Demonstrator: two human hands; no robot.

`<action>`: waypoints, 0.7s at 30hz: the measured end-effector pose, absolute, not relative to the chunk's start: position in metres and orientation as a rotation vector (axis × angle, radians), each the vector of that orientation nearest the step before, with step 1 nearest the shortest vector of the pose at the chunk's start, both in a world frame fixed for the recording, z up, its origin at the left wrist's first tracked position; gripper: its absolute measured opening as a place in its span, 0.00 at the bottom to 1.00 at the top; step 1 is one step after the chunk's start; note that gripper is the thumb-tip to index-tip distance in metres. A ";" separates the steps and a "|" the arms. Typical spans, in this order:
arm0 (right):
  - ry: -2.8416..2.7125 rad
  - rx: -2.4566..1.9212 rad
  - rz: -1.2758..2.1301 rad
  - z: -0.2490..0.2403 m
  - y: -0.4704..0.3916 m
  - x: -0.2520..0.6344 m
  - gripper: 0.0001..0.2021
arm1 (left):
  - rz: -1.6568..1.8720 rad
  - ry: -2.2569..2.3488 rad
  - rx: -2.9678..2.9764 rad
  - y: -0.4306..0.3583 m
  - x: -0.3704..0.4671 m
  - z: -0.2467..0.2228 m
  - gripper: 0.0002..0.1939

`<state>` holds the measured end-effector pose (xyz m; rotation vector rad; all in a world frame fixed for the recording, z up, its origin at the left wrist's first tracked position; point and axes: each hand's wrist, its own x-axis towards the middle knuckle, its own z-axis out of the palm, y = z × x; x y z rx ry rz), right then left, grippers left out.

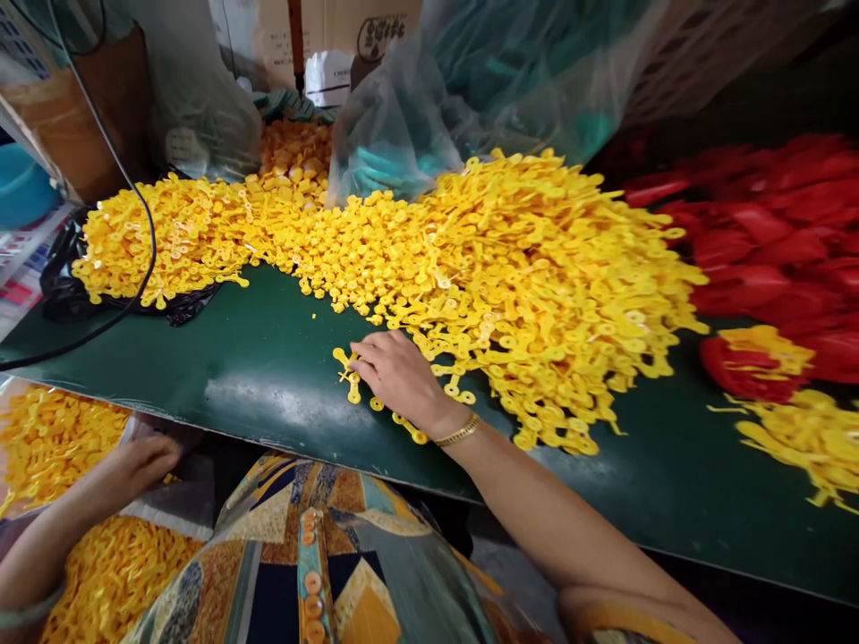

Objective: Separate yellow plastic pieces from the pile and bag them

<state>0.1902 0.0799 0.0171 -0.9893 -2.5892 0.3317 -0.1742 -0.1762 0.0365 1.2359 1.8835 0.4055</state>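
My right hand (pixel 395 371), with a gold bracelet at the wrist, is over the green table; its thumb and fingers close on a small yellow plastic piece (pixel 353 386) with round ends. A few similar loose pieces lie beside and under this hand. Just behind it spreads a large heap of yellow plastic pieces (pixel 537 268). My left hand (pixel 153 461) hangs below the table's front edge, its fingers curled together; what they hold, if anything, is hidden. It is next to a container of yellow pieces (pixel 60 438), above another yellow pile (pixel 121 581).
The green table (pixel 268 358) runs across the view. A black cable (pixel 151 233) loops over its left side. Red plastic parts (pixel 771 241) are heaped at the right, near a red bowl (pixel 752 376). Clear plastic bags (pixel 416 116) and a cardboard box (pixel 268 45) stand behind.
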 end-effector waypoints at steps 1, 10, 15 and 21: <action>-2.628 -0.980 0.301 0.017 0.083 0.184 0.10 | 0.423 1.815 1.314 -0.149 -0.155 0.043 0.11; -2.590 -0.979 0.586 0.005 0.099 0.177 0.10 | 0.849 1.479 1.717 0.044 -0.020 0.005 0.14; -2.319 -0.986 0.863 -0.003 0.102 0.185 0.05 | 0.882 1.377 1.703 0.063 -0.006 -0.002 0.07; -1.645 -1.054 1.550 -0.002 0.102 0.193 0.13 | 0.898 1.338 1.397 0.055 -0.007 -0.001 0.07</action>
